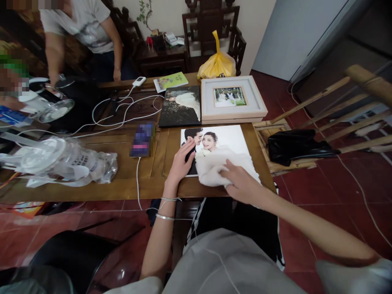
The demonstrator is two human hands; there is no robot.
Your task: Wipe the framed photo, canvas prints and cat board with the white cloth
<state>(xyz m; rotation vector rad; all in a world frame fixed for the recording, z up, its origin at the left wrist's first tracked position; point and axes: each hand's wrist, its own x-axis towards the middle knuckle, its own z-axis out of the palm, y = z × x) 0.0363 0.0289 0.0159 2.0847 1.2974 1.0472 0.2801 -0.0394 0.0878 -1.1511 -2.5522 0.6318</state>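
Note:
A white wedding photo panel [234,136] lies on the wooden table in front of me, with a couple printed on it. My left hand [183,160] rests flat on its left side, fingers stretched out together. In my right hand [241,181] is a white cloth [211,167], bunched and pressed against the lower part of the panel. The fingers of that hand are partly sunk in the cloth, which covers much of the picture below the faces. Behind the panel lie a dark photo panel [180,108] and a pale framed photo [257,98].
A phone [142,141] on a white cable lies to the left, near a bagged drink cup [58,159]. At the back are a yellow plastic bag [219,65] and a green booklet [171,81]. A person [88,32] stands across the table. A bamboo chair [309,116] is at the right.

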